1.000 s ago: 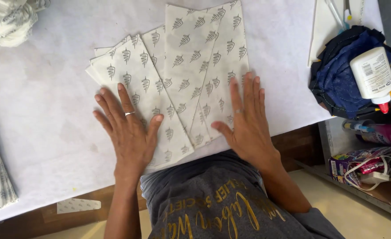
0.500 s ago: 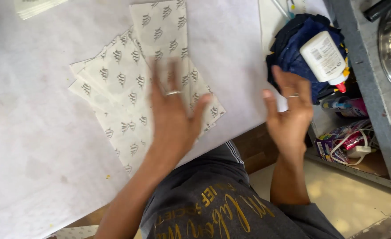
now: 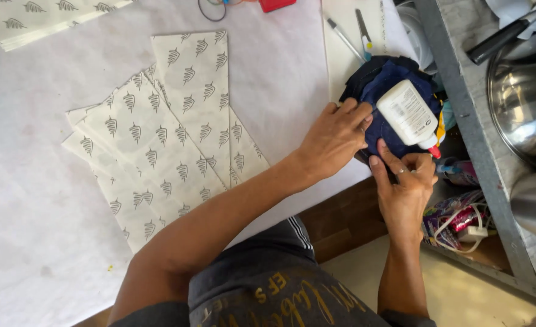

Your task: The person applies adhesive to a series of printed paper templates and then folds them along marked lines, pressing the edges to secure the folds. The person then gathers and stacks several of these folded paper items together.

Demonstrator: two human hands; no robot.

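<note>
Lying fanned out at centre left of the frame, the patterned paper sheets [image 3: 159, 145] were found stacked and flat on the white table [image 3: 31, 200] — no hand was on them. Both hands were placed at the dark blue cloth [image 3: 389, 109] at upper right, where a white glue bottle [image 3: 408, 114] rested on top. The left hand [image 3: 334, 140] was pressed on the cloth's near edge, fingers bent and close together. The right hand [image 3: 407, 181] was held beneath the bottle's red tip, fingers curled; whether anything was pinched could not be told — gluing was judged not yet begun.
</note>
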